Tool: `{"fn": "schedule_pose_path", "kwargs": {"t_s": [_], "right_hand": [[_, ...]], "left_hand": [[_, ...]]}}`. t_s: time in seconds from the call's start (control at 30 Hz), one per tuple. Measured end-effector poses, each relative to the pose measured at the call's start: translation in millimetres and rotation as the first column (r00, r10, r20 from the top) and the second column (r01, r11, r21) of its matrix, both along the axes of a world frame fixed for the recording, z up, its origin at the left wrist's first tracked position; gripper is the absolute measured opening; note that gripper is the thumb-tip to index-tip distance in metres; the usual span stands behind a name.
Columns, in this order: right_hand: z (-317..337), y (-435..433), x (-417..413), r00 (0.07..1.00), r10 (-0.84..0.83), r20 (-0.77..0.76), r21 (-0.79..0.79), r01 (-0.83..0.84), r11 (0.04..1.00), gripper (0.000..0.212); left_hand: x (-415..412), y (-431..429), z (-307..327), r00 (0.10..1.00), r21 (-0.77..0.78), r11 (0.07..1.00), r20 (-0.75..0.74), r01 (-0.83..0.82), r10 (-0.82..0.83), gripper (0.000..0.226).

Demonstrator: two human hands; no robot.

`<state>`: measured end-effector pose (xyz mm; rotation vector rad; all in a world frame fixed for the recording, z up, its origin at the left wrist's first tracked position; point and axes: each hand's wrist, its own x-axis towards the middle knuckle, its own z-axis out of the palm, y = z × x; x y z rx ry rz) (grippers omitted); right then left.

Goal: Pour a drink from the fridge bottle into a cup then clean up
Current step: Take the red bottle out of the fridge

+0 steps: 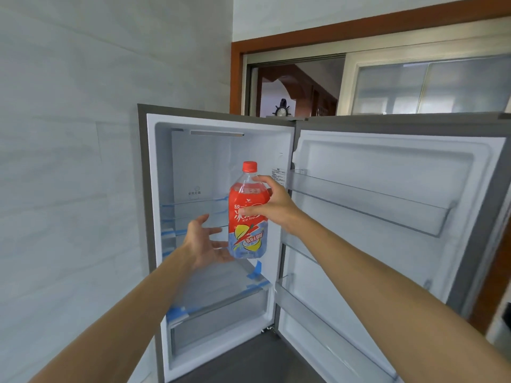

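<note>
Fridge [150,189] open, door [401,189] swung wide to the R. Right hand [272,205] wrapped round the bottle [247,214] at the upper label, fingers curled on, bottle upright w/ red cap [249,166] on top, held in front of the open compartment. Left hand [206,241] spread open, palm up, just under and beside the bottle's base, gripping nothing. Glass shelves [193,205] behind, blue tape on edges. Door bins [373,203] bare. Plenty of room L of the bottle; door frame edge close on the R.
</note>
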<state>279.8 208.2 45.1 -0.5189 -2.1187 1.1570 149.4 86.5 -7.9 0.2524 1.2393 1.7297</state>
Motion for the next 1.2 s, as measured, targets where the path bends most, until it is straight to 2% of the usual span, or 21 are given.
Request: {"fn": "schedule_pose_path", "kwargs": {"t_s": [0.5,0.7,0.93,1.2], "right_hand": [[20,-64,52,0.991,-0.131,-0.021,-0.003,0.131,0.991,0.078],[13,-97,62,0.980,-0.199,-0.029,-0.052,0.197,0.979,0.074],[3,-144,80,0.942,-0.334,-0.028,-0.077,0.331,0.941,0.082],[-7,-187,143,0.878,-0.479,-0.014,-0.098,0.476,0.874,0.076]], "left_hand": [[31,-44,-1,0.993,0.102,0.988,0.012,0.119,-0.121,0.056],[26,-64,-9,0.973,0.111,0.967,0.020,0.228,-0.232,0.057],[28,-83,-20,0.926,0.086,0.923,0.017,0.374,-0.377,0.060],[80,-86,-34,0.839,0.067,0.841,0.065,0.536,-0.540,0.062]]}}
